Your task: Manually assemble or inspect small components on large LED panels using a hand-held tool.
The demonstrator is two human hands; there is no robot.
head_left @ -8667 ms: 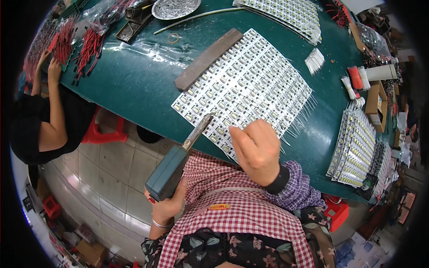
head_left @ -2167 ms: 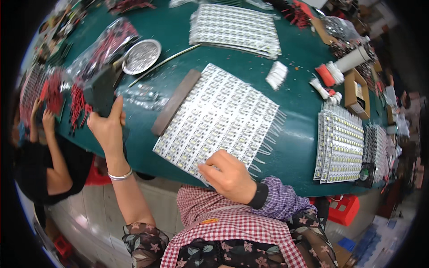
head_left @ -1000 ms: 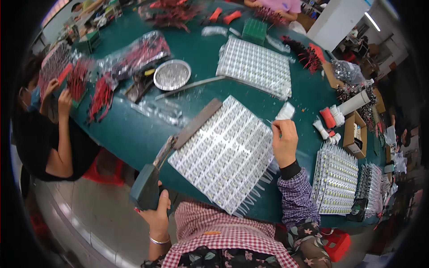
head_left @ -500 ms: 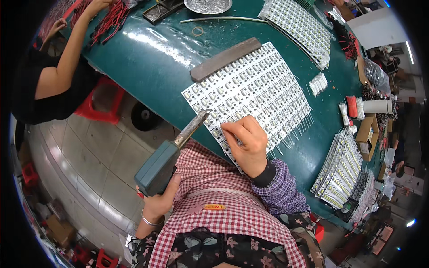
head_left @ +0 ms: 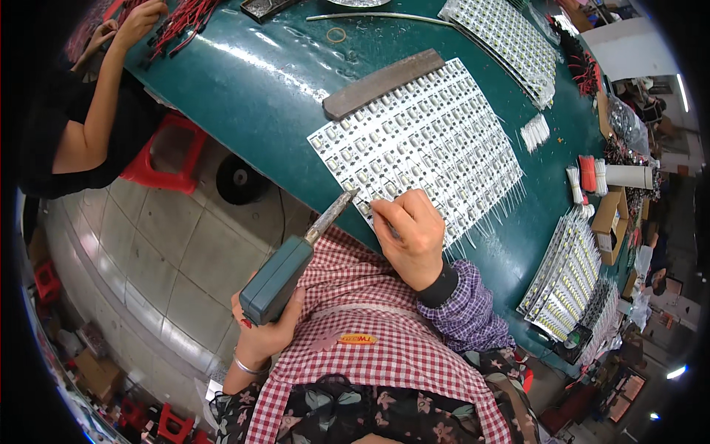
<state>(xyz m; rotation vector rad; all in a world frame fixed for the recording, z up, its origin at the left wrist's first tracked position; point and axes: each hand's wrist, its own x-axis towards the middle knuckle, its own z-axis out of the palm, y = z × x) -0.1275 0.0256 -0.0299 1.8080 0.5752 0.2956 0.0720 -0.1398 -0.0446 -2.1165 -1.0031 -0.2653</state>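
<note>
A dark green soldering gun (head_left: 277, 283) is gripped in my left hand (head_left: 270, 334), fingers wrapped round its handle. Its metal tip points up to the right and reaches the near left edge of a white panel of small circuit boards (head_left: 421, 140). Whether the tip touches a board is too small to tell. Over the same edge, just right of the tip, my right hand (head_left: 414, 238) is closed in a pinch; what its fingertips hold is hidden. Thin white wires stick out along the panel's right edge. Across the panel's far edge lies a grey-brown bar (head_left: 383, 83).
On the green table (head_left: 244, 96) are another stack of panels (head_left: 506, 48), a bundle of short white wires (head_left: 535, 133) and wired panels (head_left: 563, 277) at right. A co-worker's arm (head_left: 103, 111) works at far left, near red wires (head_left: 185, 26) and a red stool (head_left: 166, 155).
My view has shifted slightly. The soldering gun has moved right, its tip now lower on the panel's edge and closer to my pinching right hand. The co-worker's hands have shifted.
</note>
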